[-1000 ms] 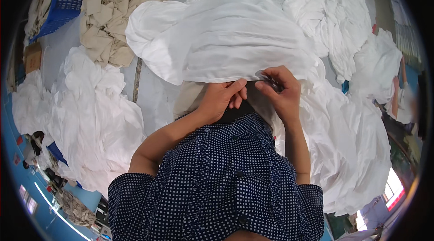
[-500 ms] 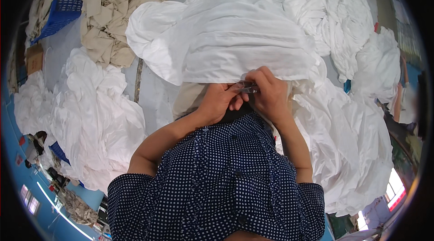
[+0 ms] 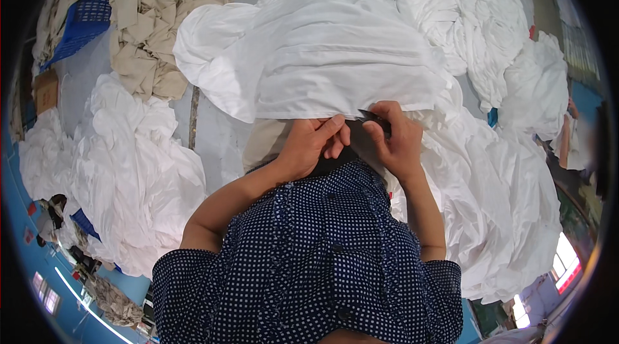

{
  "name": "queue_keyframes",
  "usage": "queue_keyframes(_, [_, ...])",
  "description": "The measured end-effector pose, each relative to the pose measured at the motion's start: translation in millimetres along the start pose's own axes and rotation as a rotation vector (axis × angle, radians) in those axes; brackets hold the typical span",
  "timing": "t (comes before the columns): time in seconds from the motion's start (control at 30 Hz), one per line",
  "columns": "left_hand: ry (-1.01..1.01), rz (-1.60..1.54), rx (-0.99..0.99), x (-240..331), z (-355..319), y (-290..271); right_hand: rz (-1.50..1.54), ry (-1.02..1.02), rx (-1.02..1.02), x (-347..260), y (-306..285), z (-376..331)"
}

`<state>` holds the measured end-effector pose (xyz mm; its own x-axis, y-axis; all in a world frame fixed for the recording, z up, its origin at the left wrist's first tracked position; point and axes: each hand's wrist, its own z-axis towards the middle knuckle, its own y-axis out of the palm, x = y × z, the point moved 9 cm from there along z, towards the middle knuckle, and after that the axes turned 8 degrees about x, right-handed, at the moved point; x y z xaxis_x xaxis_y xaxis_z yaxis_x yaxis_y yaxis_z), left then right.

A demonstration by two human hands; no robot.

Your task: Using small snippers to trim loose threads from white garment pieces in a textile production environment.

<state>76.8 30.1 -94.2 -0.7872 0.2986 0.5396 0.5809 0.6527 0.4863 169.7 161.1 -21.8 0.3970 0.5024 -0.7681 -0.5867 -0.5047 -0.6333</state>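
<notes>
A white cloth point(image 3: 342, 79) lies spread in front of me, its straight hem nearest my body. At this hem my left hand point(image 3: 306, 145) is closed, thumb and forefinger pinching the edge. To its right, my right hand point(image 3: 401, 143) is closed around small dark thread snips point(image 3: 375, 117), their pointed tip facing left close to the hem. Fingers hide most of the snips' body. Any thread at the edge is too fine to make out.
Heaps of white cloth lie at left point(image 3: 132, 170), at right point(image 3: 496, 202) and at the far right point(image 3: 467, 15). Beige cloth point(image 3: 158, 28) is piled far left beside a blue plastic basket point(image 3: 90, 12). A cardboard box point(image 3: 46, 90) stands at the left edge of the grey table point(image 3: 222, 131).
My right hand has moved slightly right, away from my left fingers, and the snips now point at the hem. My left hand keeps its pinch in nearly the same place.
</notes>
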Motion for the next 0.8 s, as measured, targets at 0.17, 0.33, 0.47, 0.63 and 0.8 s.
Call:
queue_keyframes(0.17, [-0.01, -0.015, -0.015, -2.6, -1.5, -0.4, -0.082, -0.158, 0.024, -14.3, 5.3, 2.2])
queue_keyframes(0.33, [-0.018, -0.008, 0.008, -3.1, -1.7, -1.1, -0.057, -0.152, -0.042, -10.3, 5.1, -3.9])
queue_keyframes(0.47, [-0.031, -0.025, -0.005, -1.5, -1.2, -0.3, 0.116, 0.021, -0.224, 4.0, 6.6, -17.2])
queue_keyframes(0.63, [-0.102, 0.051, -0.027, 1.2, -4.8, -1.9, -0.112, 0.018, 0.122, 21.7, -29.5, -17.3])
queue_keyframes(0.8, [-0.057, 0.504, -0.057, 37.3, -41.7, -16.1, -0.318, -0.253, 0.34, -1.5, -47.0, 9.9])
